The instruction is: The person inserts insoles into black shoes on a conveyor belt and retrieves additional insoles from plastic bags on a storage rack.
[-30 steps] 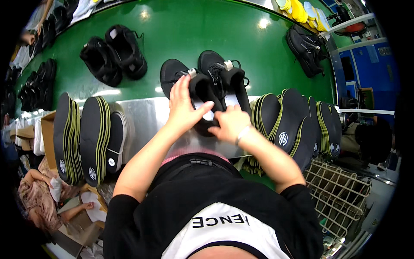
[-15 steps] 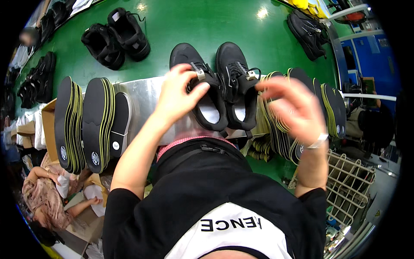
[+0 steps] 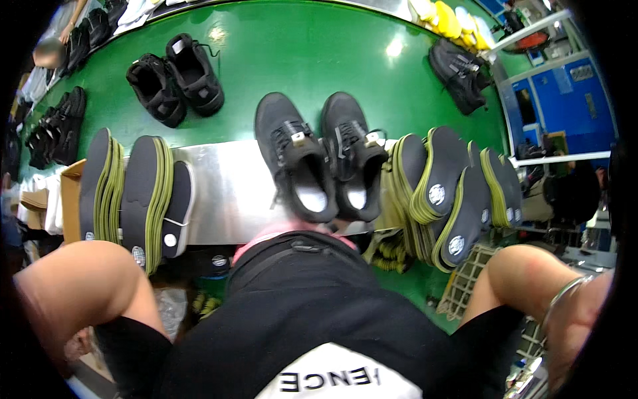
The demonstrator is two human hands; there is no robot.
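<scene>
A pair of black lace-up sneakers stands side by side on the metal ledge before me: the left shoe (image 3: 284, 143) and the right shoe (image 3: 345, 143), toes pointing away. Pale insoles show inside both openings. Neither hand touches them. My arms are bent back toward me. Of my right hand (image 3: 585, 311) only a blurred part past the bracelet (image 3: 557, 299) shows at the right rim, its fingers hidden. My left forearm (image 3: 73, 276) runs off the left rim, and the hand on it is out of the picture.
Stacks of black insoles with yellow-green edges stand left (image 3: 141, 193) and right (image 3: 435, 179) of the pair. Another black pair (image 3: 193, 73) lies on the green surface (image 3: 286, 46), with a further black pair (image 3: 458, 76) at far right. A wire basket (image 3: 465, 282) is at lower right.
Both hands have left the sneakers and drawn back toward me, out to the two sides of the picture. The sneakers stay on the ledge. The whole view has shifted slightly.
</scene>
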